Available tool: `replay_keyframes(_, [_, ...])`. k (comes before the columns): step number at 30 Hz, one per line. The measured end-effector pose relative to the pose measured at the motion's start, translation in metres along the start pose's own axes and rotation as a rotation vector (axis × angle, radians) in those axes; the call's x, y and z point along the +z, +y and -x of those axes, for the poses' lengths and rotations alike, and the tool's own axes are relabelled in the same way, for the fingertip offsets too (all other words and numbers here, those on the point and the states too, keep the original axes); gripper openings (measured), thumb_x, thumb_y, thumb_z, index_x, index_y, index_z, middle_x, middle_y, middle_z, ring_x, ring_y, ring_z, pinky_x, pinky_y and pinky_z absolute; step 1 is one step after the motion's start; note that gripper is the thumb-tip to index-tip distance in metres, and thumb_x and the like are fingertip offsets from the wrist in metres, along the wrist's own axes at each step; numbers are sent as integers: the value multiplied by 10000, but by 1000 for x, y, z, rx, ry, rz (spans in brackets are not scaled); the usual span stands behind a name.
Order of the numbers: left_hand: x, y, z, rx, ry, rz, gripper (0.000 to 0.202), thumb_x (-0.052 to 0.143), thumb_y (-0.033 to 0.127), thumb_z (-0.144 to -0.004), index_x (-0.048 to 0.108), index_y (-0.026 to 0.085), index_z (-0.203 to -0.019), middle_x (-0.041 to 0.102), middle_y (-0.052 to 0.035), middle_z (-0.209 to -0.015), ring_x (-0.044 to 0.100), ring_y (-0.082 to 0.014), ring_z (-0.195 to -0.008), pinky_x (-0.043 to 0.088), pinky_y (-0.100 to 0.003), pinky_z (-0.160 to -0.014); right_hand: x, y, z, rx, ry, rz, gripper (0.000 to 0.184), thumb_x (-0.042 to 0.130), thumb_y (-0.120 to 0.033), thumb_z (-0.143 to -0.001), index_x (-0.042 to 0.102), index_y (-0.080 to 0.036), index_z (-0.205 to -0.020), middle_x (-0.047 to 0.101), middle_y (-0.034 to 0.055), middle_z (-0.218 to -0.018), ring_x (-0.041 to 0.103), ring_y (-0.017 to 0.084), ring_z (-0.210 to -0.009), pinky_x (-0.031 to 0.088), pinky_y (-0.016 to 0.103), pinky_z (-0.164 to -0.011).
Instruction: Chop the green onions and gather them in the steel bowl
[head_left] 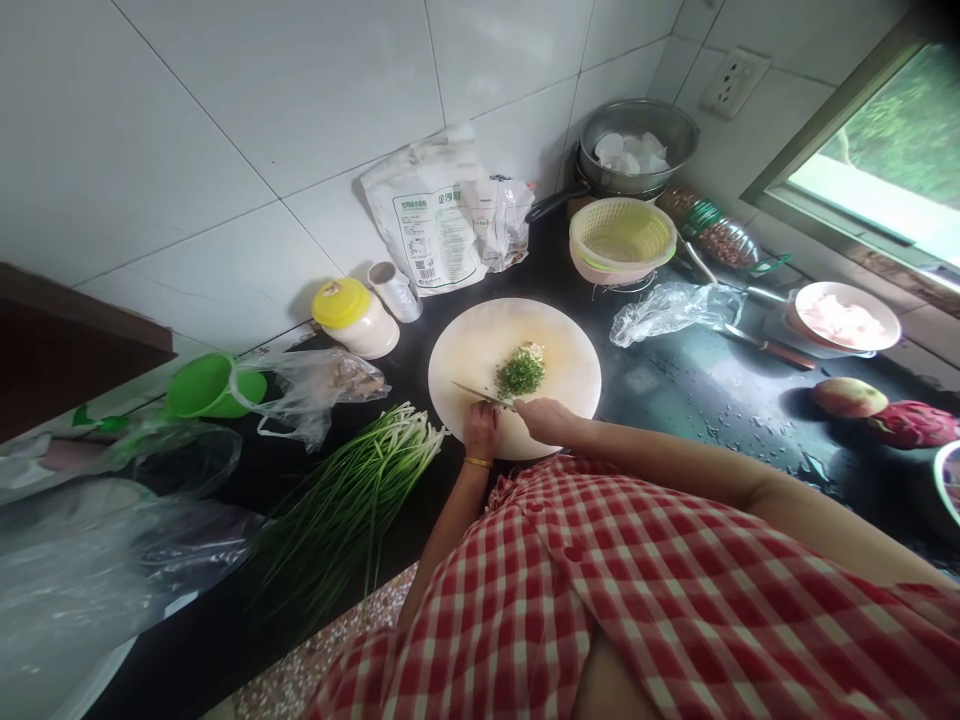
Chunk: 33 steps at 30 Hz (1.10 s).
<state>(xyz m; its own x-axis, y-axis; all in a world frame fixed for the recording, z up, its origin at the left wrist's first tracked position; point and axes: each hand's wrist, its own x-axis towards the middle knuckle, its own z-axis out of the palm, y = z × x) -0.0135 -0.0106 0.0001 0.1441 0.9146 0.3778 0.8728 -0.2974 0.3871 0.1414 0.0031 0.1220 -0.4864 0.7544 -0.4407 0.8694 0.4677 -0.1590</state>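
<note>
Black countertop (pixel 652 400) under a round cutting board (pixel 461 345).
Head view: over the board, the right hand (pixel 546 420) clasps the knife (pixel 471 391); the left hand (pixel 481 432) is at the near edge, grip impossible to tell. Chopped greens (pixel 520 374) lie on the board, scallions (pixel 367 480) left of it.

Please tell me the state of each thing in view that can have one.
Knife: held, blade bare.
Right hand: closed on it.
Left hand: curled at the cutting board; contents unclear.
Chopped greens: finely cut, heaped.
Spring onions: long, loosely bunched.
Jar: yellow lid on.
Counter: wet at right.
Dragon fruit: skin on.
Bowl: filled with pale pieces.
</note>
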Motion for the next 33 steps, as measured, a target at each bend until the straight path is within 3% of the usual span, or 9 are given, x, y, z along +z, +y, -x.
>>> replay_keyframes(8, [-1,0,-1,-19,-33,30,198,431,194,-882,624,165,-849,613,-91,-823,553,-211,-836,455,-356,-774,11,-6,-10,14,-17,-10,349,385,-86,-825,454,-116,-1165,663,137,-965,623,227,-915,455,303,-709])
replay_keyframes(15, [-30,3,4,-87,-40,5,200,497,262,-862,622,207,-1008,640,-77,-933,540,-215,-862,432,-355,-806,-2,1,7,33,57,-4,326,354,-85,-835,460,-124,-1140,674,129,-905,635,227,-875,441,291,-687])
replay_keyframes(21, [-52,-3,36,-205,-59,-132,293,600,423,-781,631,205,-975,627,-102,-920,528,-266,-896,397,-392,-779,3,-17,18,-32,-50,13,309,391,-102,-827,456,-147,-1126,671,122,-869,639,240,-856,435,285,-658])
replay_keyframes(25, [-53,-1,46,-241,-84,-188,266,584,391,-795,626,203,-978,596,-109,-894,515,-272,-880,379,-394,-760,9,-24,17,-69,-81,20,286,409,-118,-822,469,-142,-1100,669,129,-885,639,245,-864,437,290,-658])
replay_keyframes(33, [-43,3,38,-232,-134,-207,198,488,309,-855,637,187,-902,584,-101,-828,510,-259,-824,360,-380,-719,21,-26,8,-90,-80,28,309,407,-107,-804,467,-134,-1106,670,128,-916,636,243,-866,440,296,-651])
